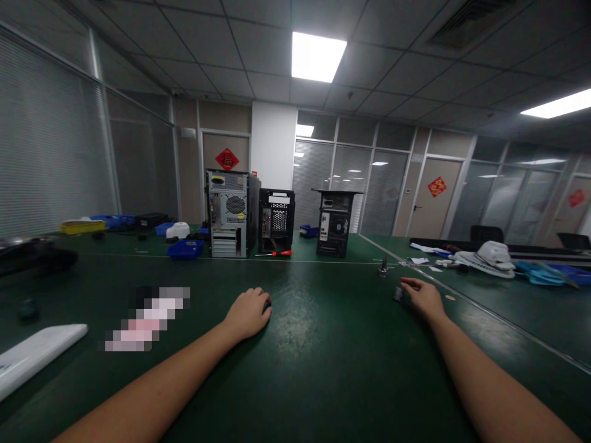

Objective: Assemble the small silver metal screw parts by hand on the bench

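My left hand (249,312) rests low over the green table (295,381), its fingers curled round a small dark object (266,306). Only an edge of that object shows, so its kind is hidden. Further right, my right hand (422,298) has its fingers drawn together at a small grey block (398,294), which is blurred at the fingertips. Just beyond that hand stands a small dark metal part with an upright stem (383,268). A flat round tan disc (449,298) lies to the right of the hand.
Computer cases (228,212) stand across the table, with a red-handled screwdriver (281,253) before them. Blue trays (184,249) sit left. A white panel (41,351) and a pixelated patch are near left. A white hat (492,258) and blue items (538,272) lie right.
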{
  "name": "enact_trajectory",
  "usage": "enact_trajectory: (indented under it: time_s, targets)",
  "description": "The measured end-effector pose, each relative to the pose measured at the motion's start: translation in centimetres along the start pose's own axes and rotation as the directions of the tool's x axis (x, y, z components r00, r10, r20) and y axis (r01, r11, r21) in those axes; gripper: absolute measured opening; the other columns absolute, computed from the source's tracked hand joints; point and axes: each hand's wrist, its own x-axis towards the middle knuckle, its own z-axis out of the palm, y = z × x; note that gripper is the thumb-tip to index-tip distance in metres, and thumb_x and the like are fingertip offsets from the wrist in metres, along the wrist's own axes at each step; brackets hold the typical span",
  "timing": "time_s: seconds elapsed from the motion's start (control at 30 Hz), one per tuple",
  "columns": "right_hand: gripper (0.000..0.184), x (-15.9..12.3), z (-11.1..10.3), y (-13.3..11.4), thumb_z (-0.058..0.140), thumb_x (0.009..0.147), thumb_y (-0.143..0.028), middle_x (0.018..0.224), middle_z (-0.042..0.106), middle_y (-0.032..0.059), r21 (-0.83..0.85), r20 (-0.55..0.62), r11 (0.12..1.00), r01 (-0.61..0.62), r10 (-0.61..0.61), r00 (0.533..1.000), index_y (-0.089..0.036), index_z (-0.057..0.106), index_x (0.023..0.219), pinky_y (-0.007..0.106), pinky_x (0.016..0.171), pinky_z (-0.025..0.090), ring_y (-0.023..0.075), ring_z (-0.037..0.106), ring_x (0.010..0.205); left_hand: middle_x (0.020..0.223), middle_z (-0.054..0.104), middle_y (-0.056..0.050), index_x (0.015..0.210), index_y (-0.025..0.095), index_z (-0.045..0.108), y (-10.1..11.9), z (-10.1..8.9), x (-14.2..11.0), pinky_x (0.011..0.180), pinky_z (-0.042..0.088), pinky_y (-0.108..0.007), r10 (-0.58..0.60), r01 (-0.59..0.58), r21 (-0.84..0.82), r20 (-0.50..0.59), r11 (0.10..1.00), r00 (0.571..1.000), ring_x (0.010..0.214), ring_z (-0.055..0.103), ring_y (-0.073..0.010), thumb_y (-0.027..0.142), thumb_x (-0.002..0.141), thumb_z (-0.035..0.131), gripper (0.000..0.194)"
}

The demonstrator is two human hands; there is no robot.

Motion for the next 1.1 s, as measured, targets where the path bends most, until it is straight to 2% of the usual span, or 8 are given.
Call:
enact_trajectory:
  time_s: [0.6,0.9,1.1]
  targets:
    - [0.041,1.0,0.9,1.2,0.057,0.082,-0.047,0.102,0.077,0.0119,-0.024,0.043,0.998,-0.056,0.057,0.997,-0.021,0.077,0.105,0.038,0.083,0.05,0.0299,0.07,0.095,0.113,0.065,-0.011,0.111,0.024,0.07,-0.4,0.5,0.1,0.093,0.046,-0.038,0.015,-0.014,0.014,-0.022,1.0,1.0,0.108,0.059,-0.0274,0.041,0.092,0.05,0.033]
    - [0.046,1.3,1.6,1.9,0.062,0.075,-0.058,0.091,0.077,0.013,0.043,0.091,0.997,-0.067,0.063,0.994,-0.017,0.074,0.093,0.038,0.073,0.051,0.0275,0.07,0.082,0.113,0.065,-0.011,0.111,0.023,0.07,-0.3,0.4,0.0,0.094,0.046,-0.038,0.01,-0.01,0.005,-0.019,1.0,1.0,0.108,0.059,-0.027,0.04,0.092,0.05,0.033]
    - [0.053,1.1,1.9,1.9,0.075,0.066,-0.057,0.102,0.076,0.0149,0.078,0.106,0.995,-0.063,0.055,0.993,-0.016,0.073,0.1,0.04,0.082,0.053,0.0289,0.071,0.092,0.112,0.065,-0.011,0.111,0.023,0.071,-0.1,0.2,0.0,0.092,0.047,-0.038,0.01,-0.01,0.003,-0.018,1.0,1.0,0.107,0.059,-0.0272,0.041,0.092,0.05,0.033]
